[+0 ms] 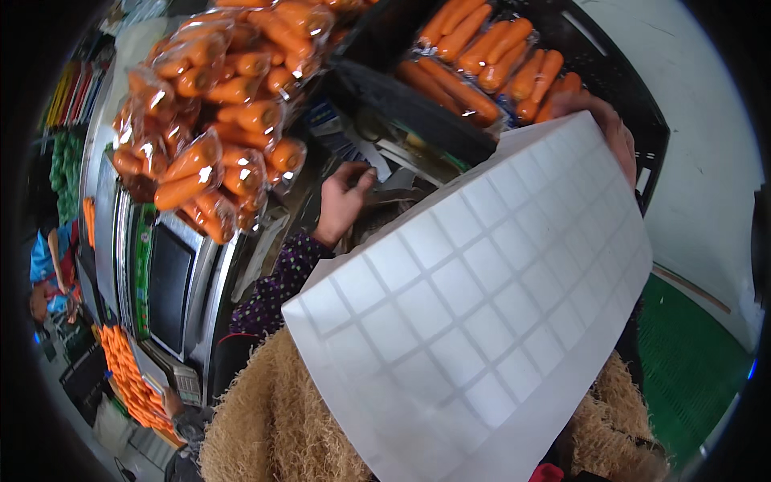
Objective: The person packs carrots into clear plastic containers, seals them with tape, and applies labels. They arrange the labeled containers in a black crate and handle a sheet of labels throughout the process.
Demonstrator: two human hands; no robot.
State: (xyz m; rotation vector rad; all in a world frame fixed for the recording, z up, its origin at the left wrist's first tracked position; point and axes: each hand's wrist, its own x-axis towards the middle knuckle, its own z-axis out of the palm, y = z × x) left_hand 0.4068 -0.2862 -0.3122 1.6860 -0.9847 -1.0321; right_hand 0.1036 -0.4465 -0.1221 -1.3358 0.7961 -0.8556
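A large white sheet (474, 281) with a grid of paler squares, looking like a label sheet, slants across my front. My right hand (610, 132) is at its far right corner, beside the packed carrots; it seems to grip the edge, though the sheet covers most of its fingers. My left hand (344, 202) is beyond the sheet's left edge, fingers curled and thumb against them. Anything pinched there is too small to make out. Past it lie bagged carrots (486, 48) in a black crate (654, 120). Both forearms are largely hidden, the left in a dotted purple sleeve.
A heap of carrots in clear bags (233, 104) rises at the far left. Before it stands a scale with a dark plate (171, 277). Loose carrots (132, 386) and another person's hand (171, 402) show at lower left. A green mesh surface (691, 361) is at right.
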